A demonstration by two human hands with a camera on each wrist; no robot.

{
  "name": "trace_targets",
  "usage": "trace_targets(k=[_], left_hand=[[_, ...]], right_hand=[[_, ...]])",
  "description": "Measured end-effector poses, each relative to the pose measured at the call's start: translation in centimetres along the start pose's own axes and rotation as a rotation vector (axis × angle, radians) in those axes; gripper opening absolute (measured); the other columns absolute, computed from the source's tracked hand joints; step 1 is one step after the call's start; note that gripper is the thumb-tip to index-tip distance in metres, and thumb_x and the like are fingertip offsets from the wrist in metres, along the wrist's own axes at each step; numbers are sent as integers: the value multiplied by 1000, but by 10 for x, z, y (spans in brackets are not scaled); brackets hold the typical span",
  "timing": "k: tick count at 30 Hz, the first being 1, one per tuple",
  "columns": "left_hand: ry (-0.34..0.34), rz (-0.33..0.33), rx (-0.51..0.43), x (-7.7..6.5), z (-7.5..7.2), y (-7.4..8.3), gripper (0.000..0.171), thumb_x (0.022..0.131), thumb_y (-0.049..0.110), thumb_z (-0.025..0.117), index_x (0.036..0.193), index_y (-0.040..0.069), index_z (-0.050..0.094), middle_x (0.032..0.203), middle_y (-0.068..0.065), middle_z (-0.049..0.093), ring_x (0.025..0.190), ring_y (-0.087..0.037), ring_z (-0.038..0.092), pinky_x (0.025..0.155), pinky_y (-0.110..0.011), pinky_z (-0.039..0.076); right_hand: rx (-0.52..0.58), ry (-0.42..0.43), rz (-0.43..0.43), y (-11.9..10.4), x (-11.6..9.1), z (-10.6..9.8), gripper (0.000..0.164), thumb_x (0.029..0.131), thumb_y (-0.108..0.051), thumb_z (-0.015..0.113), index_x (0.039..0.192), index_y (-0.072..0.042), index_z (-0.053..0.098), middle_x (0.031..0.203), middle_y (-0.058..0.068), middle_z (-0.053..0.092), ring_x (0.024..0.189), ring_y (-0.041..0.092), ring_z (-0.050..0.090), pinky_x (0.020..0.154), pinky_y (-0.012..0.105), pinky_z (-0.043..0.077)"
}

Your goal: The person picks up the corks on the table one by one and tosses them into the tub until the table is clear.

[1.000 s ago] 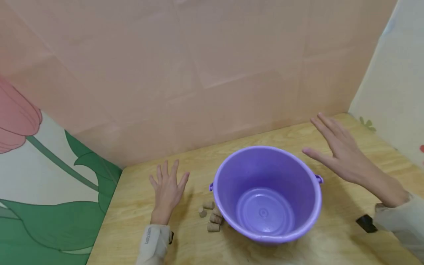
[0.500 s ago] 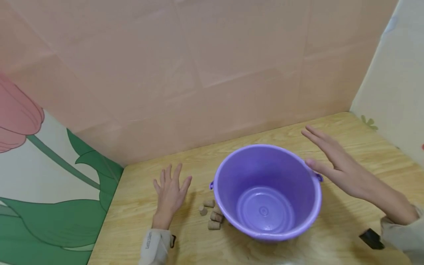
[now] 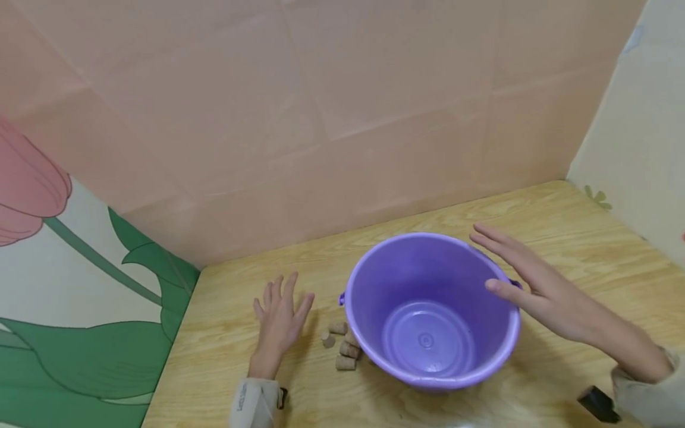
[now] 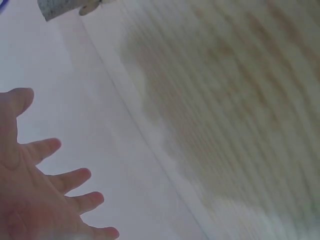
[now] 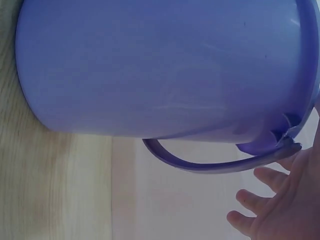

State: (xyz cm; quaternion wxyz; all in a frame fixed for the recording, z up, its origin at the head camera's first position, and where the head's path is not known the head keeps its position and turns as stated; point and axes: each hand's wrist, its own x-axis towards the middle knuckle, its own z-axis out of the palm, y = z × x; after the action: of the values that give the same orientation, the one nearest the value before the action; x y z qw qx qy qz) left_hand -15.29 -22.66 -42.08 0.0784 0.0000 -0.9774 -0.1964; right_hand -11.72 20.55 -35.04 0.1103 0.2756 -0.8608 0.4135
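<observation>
A purple plastic bucket [image 3: 428, 380] stands upright on the wooden table, with nothing inside it. Over its right rim hovers my right hand [image 3: 551, 300], fingers straight and spread, the thumb above the opening; whether it touches the rim I cannot tell. In the right wrist view the bucket's handle [image 5: 215, 167] hangs down along its side, near the fingers. Several corks [image 3: 345, 362] lie at the bucket's left foot, some partly hidden by it. My left hand [image 3: 278, 327] is held above the table left of the corks, fingers spread, holding nothing.
The light wood tabletop [image 3: 214, 345] meets a pink-beige wall covering [image 3: 342, 148] at the back. A pale wall [image 3: 642, 137] borders the right, and a tulip-patterned panel [image 3: 64, 356] the left. A black object [image 3: 598, 404] sits by my right sleeve.
My right hand has moved left and down, from beside the bucket to over its right rim. The left hand has shifted slightly right and nearer to me. Bucket and corks have stayed put.
</observation>
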Motion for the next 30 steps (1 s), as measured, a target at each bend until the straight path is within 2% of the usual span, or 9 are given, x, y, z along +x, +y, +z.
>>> trace_targets(k=[5, 10, 12, 15, 19, 23, 30], left_hand=[[-17, 9, -18, -6, 0, 1, 62, 100, 50, 51, 151, 17, 39, 155, -24, 34, 146, -48, 22, 110, -80, 5], [-50, 31, -28, -12, 2, 1, 54, 99, 45, 55, 143, 15, 50, 149, -23, 44, 141, -47, 33, 109, -79, 10], [-65, 42, -27, -14, 3, 1, 50, 98, 43, 58, 140, 15, 54, 147, -22, 48, 139, -46, 38, 109, -79, 12], [-81, 72, -27, -17, 5, 0, 46, 97, 41, 61, 136, 16, 58, 142, -19, 54, 133, -43, 46, 109, -76, 19], [-106, 133, -61, -19, 5, -2, 43, 96, 37, 63, 133, 14, 61, 134, -15, 61, 126, -38, 55, 110, -66, 34], [-155, 185, -118, -20, 5, -4, 45, 95, 36, 65, 133, 12, 61, 134, -14, 63, 125, -35, 58, 108, -58, 43], [-248, 217, -146, -24, 6, -7, 52, 92, 46, 65, 134, 16, 60, 136, -8, 61, 128, -32, 56, 109, -58, 43]], right_hand=[[37, -20, 16, -2, -3, 2, 71, 94, -4, 60, 155, -28, 32, 165, -5, 22, 150, 0, 16, 103, 1, 20], [19, -26, 66, -1, -6, 4, 71, 94, -7, 61, 155, -31, 32, 164, -6, 25, 145, -5, 22, 97, 6, 32], [23, -28, 85, 0, -7, 4, 71, 95, -8, 61, 154, -32, 32, 164, -7, 26, 144, -5, 24, 95, 5, 34], [54, -32, 107, 1, -8, 6, 69, 96, -9, 60, 154, -33, 32, 163, -9, 26, 143, -6, 24, 94, 3, 31], [100, -33, 114, 2, -10, 7, 67, 97, -8, 57, 155, -32, 31, 163, -8, 27, 143, -7, 24, 95, 0, 28], [122, -32, 120, 3, -11, 8, 66, 98, -8, 56, 155, -32, 30, 162, -7, 28, 142, -9, 24, 96, -1, 27], [132, -28, 127, 6, -13, 9, 66, 98, -8, 56, 155, -31, 31, 161, -5, 30, 140, -9, 26, 96, -1, 28]])
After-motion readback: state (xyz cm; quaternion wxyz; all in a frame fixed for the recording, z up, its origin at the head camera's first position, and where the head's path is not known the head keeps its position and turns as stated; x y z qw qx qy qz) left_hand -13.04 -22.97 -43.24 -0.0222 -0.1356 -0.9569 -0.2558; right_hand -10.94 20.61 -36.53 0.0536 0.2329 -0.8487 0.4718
